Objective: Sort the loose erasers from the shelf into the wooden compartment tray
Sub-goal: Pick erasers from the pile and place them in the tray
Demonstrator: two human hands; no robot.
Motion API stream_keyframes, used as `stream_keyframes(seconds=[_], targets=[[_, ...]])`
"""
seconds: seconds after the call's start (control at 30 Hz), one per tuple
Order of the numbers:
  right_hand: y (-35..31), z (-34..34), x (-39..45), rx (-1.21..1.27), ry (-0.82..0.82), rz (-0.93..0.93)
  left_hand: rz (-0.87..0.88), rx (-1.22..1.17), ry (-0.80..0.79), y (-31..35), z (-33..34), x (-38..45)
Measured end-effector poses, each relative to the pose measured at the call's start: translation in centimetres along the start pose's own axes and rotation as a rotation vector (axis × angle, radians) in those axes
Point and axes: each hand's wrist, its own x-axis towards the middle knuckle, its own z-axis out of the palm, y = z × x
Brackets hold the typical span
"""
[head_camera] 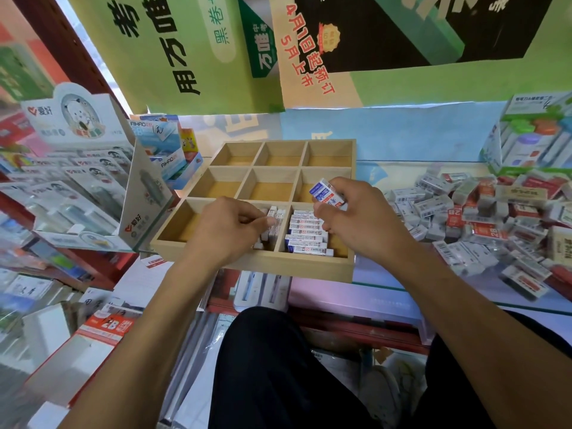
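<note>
tray: wooden compartment tray (312,267) with nine cells sits on the shelf, six far cells bare.
near right cell: a row of blue-and-white erasers (305,235) stacked flat.
near middle cell: white erasers (274,226) standing on edge.
left hand (229,230): fingers curled, pinching one of those white erasers.
right hand (359,218): clamped on a blue-sleeved eraser (325,193), held above the tray's right side.
loose pile (483,218): on the shelf, right of the tray.
</note>
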Motion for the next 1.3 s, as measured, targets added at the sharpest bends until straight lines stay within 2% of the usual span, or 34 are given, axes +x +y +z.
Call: stream_keyframes(seconds=[0.13,0.47,0.7,0.87,0.97,1.07,1.17,1.3], targets=[[-0.1,0.0,-0.1,-0.030,-0.039,-0.005,0.023,0.109,-0.025,-0.5,-0.1,0.3],[-0.3,-0.7,-0.3,-0.024,-0.079,0.047,0.144,0.148,-0.037,-1.0,-0.1,0.1],[-0.1,-0.6,-0.6,-0.007,-0.079,0.038,0.136,0.169,-0.072,-0.5,-0.5,0.1],[0.1,-1.1,-0.6,-0.019,-0.015,-0.003,0.094,0.075,-0.092,-0.3,-0.4,0.4],[0.2,-2.2,-0.8,-0.115,0.011,-0.092,0.165,0.074,-0.083,0.1,-0.6,0.1],[0.4,-3.0,-0.8,-0.082,-0.025,-0.099,0.286,-0.139,0.016,1.7,0.2,-0.7],[0.9,-3.2,-0.7,-0.072,-0.071,-0.101,0.374,-0.317,0.012,4.0,1.7,-1.4],[1.0,-3.7,-1.1,0.058,-0.079,-0.022,0.370,-0.359,0.067,5.9,3.6,-1.4]])
